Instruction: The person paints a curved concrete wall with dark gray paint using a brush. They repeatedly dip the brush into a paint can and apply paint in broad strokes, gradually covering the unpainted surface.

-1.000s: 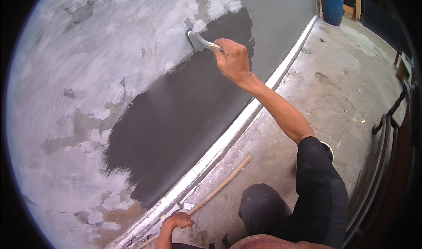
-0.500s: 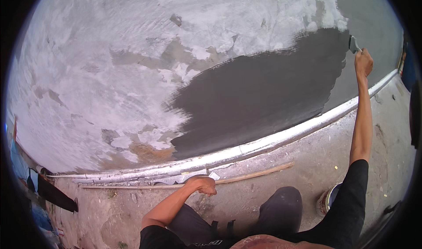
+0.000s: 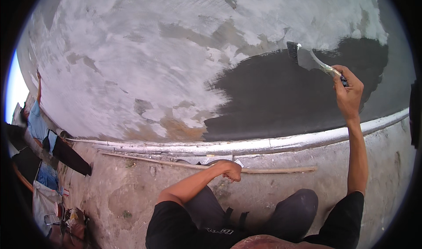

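My right hand [image 3: 349, 93] grips the pale handle of a wide brush [image 3: 303, 55], whose dark bristles are at the upper edge of a dark grey paint patch [image 3: 290, 99] on the mottled pale wall [image 3: 132, 64]. Lower down, my left hand [image 3: 228, 172] hangs with curled fingers in front of a long wooden strip [image 3: 285, 169] lying on the ground; its palm is hidden.
A white-coated ledge [image 3: 307, 137] runs along the wall's foot. At the far left another person [image 3: 37, 121] in a light blue shirt reaches to the wall. Behind them are piled sacks and items [image 3: 70, 231] on the concrete ground [image 3: 110, 187].
The view has swung left, bringing the other person into sight. The brush has moved back leftward from the patch's right edge. My left hand stays curled low.
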Tool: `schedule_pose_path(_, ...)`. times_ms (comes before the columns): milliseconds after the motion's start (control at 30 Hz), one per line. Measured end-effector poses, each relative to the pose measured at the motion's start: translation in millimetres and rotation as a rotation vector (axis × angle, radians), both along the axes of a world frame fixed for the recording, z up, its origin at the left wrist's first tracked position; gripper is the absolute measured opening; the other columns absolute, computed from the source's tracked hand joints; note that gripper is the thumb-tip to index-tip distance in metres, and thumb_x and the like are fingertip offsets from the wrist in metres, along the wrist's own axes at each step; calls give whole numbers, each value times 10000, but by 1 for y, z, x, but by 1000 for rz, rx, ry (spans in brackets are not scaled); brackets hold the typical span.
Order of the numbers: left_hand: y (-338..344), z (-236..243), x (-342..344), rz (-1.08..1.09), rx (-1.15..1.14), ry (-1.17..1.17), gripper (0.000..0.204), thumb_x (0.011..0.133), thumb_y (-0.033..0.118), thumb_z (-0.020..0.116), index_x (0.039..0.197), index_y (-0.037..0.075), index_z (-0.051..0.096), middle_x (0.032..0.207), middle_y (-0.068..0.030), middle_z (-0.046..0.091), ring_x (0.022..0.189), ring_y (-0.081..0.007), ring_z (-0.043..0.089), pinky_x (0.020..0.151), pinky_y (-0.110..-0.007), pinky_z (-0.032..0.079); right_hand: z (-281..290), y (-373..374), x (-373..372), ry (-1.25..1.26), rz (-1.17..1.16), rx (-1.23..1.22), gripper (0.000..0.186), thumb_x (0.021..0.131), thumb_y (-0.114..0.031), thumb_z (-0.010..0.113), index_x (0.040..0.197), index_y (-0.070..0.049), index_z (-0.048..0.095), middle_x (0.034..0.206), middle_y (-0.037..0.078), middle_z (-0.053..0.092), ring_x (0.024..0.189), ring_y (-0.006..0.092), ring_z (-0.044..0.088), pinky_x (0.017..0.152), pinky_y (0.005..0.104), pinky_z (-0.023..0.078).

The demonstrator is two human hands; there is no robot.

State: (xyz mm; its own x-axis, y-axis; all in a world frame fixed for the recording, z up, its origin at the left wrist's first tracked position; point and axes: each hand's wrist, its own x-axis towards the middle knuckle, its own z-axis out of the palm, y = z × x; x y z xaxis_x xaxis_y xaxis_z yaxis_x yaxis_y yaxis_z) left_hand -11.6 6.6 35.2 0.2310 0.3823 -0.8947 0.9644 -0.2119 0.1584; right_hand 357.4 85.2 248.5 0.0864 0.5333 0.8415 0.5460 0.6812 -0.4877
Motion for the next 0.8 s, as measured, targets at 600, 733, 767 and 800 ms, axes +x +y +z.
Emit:
schedule_pose_path(600, 1, 2, -8, -168, 43, -50, 393, 786, 445, 599, 802, 78, 739, 817, -124, 707, 784, -273, 647, 752, -405, 488, -20, 67, 53, 13, -811, 167, 101, 825, -75, 654, 791, -16, 579, 786, 166, 641, 701, 400, 633, 620, 474, 499)
schedule_pose_path(733, -1, -4, -16, -164, 33, -47, 399, 789, 450, 594, 798, 78, 740, 821, -128, 709, 781, -269, 649, 750, -400, 491, -29, 19, -47, 16, -367, 214, 115, 816, -34, 699, 915, -15, 644, 788, 135, 652, 629, 312, 629, 553, 379, 489)
schedule_pose_path(767, 0, -8, -16, -163, 24, -57, 402, 789, 453, 594, 796, 78, 740, 822, -129, 709, 779, -268, 649, 747, -400, 491, -28, 15, -50, 22, -264, 228, 118, 820, -43, 699, 926, -13, 657, 787, 133, 659, 618, 294, 625, 555, 367, 487)
schedule_pose_path(800, 0, -5, -13, -153, 24, -52, 385, 778, 430, 596, 801, 72, 735, 789, -127, 690, 755, -256, 642, 721, -390, 488, -28, 11, -51, 30, -162, 237, 124, 824, -53, 699, 938, -11, 670, 785, 131, 666, 607, 276, 622, 556, 356, 484)
